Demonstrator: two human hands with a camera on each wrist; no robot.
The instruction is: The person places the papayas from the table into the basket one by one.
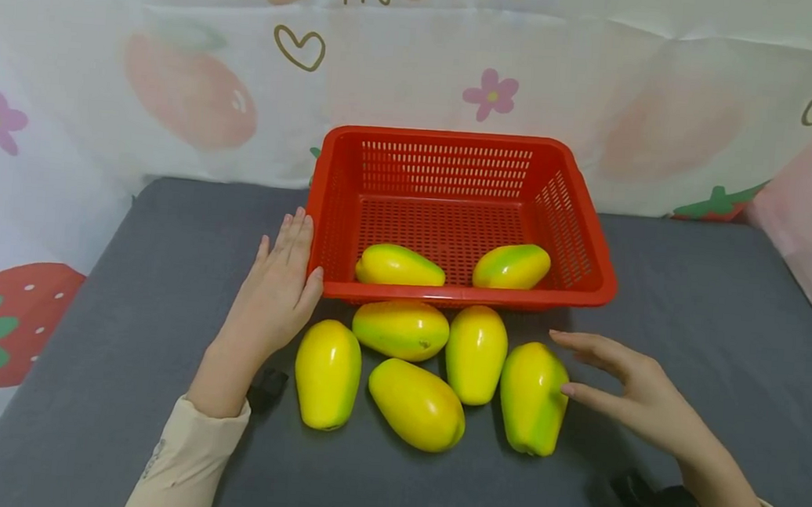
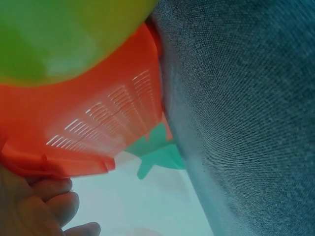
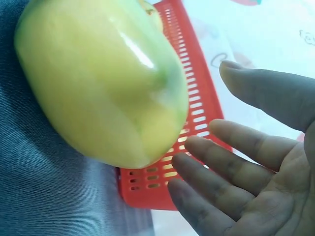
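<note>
A red plastic basket [image 1: 460, 295] stands at the back of the grey table, with two yellow-green papayas inside, one at the left [image 1: 401, 266] and one at the right [image 1: 511, 267]. Against its left rim rests my left hand [image 1: 273, 283], fingers straight; the left wrist view shows those fingers [image 2: 61, 201] beside the rim. Several more papayas lie in front of the basket. My right hand [image 1: 633, 391] hovers just right of the rightmost papaya [image 1: 533, 400], thumb and fingers spread. In the right wrist view nothing is held by these fingers [image 3: 231, 167].
Four-sided basket walls are slatted, and its front rim borders the loose papayas, among them a left one [image 1: 328, 374] and a slanted one [image 1: 416, 405]. Behind the table [image 1: 713, 306] hangs a white printed cloth [image 1: 419, 66].
</note>
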